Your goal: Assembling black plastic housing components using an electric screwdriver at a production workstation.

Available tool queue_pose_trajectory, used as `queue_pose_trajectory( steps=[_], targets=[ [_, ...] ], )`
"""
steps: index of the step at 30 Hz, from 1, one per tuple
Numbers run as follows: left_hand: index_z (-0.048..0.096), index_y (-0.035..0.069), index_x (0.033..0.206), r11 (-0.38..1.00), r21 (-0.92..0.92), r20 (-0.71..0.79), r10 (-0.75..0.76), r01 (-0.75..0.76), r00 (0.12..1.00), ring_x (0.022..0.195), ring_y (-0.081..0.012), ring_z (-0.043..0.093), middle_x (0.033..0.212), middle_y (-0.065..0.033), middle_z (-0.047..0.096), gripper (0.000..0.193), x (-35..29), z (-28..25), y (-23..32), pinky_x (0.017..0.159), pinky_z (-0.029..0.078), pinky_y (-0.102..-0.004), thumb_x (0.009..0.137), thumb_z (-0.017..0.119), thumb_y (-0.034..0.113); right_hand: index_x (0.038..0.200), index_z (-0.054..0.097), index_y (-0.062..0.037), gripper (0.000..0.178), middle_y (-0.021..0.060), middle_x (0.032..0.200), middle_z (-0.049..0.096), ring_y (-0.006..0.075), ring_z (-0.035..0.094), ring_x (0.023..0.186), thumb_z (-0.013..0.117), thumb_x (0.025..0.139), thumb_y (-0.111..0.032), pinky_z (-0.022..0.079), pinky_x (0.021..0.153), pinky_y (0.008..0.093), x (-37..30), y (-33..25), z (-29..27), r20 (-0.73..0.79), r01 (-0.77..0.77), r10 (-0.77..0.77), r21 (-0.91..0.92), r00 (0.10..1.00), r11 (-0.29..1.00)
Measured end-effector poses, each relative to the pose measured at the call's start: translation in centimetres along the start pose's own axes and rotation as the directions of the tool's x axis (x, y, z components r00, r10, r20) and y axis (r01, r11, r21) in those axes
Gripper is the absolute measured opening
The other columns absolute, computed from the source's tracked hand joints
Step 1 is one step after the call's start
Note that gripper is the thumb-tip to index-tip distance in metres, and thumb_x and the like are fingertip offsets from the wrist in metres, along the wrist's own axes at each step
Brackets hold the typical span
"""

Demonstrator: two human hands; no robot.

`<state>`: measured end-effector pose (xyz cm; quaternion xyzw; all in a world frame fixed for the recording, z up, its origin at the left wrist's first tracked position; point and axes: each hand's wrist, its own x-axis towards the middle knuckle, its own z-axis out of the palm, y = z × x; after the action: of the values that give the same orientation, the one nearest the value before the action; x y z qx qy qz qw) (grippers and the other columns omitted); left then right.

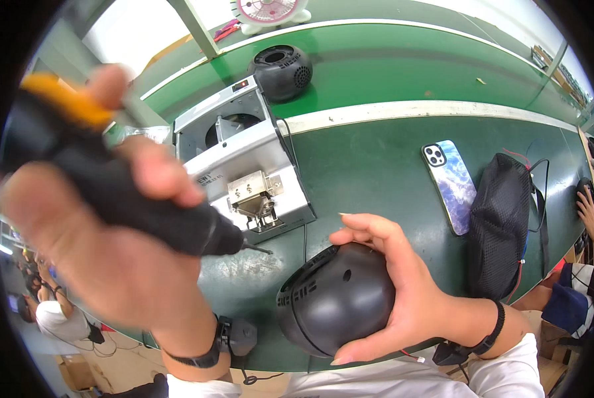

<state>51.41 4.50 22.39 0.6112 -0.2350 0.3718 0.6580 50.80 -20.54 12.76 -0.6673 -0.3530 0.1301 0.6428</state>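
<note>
over the green table [370, 172], left hand [105, 255] grips screwdriver [176, 222], right hand [417, 295] cups round black housing [347, 298], which could roll and scuff if bit [258, 249] presses off-centre.

Single view: head cam, L of the worn pair, wide fisheye, looks down & fwd from abv the surface [370, 166], whose edges bend twd pic rim. L hand [111, 259] is v. close to lens, R hand [413, 285] a bit further, pink fan [270, 9] far off up top.
</note>
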Motion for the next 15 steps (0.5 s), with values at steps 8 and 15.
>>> queue_pose_trajectory(
  steps=[8, 15],
  targets=[
    [0.051, 0.005, 0.11, 0.893, -0.408, -0.053, -0.232, 0.191, 0.971, 0.068, -0.0141, 0.045, 0.083, -0.0049, 0.048, 0.018, -2.5, 2.1, 6.9, 0.064, 0.044, -0.0235, 0.096, 0.062, 0.011, 0.147, 0.037, -0.0044, 0.112, 0.0172, 0.13, 0.055, 0.0332, 0.057, 0.119, 0.097, 0.06, -0.041, 0.046, 0.102, 0.043, 0.3, -0.8, -0.1, 0.051, 0.067, -0.062, -0.117, 0.997, 0.991],
    [0.051, 0.004, 0.114, 0.953, -0.297, 0.006, -0.057, 0.056, 0.998, 0.065, -0.0152, 0.047, 0.085, -0.0044, 0.05, 0.032, -3.5, 4.6, 4.5, 0.062, 0.045, -0.0248, 0.097, 0.068, 0.024, 0.145, 0.041, -0.0037, 0.107, 0.0189, 0.131, 0.055, 0.0365, 0.057, 0.119, 0.095, 0.062, -0.044, 0.047, 0.101, 0.0444, 0.4, -1.1, 0.3, 0.024, 0.056, -0.053, -0.19, 0.998, 0.98]
  ],
)
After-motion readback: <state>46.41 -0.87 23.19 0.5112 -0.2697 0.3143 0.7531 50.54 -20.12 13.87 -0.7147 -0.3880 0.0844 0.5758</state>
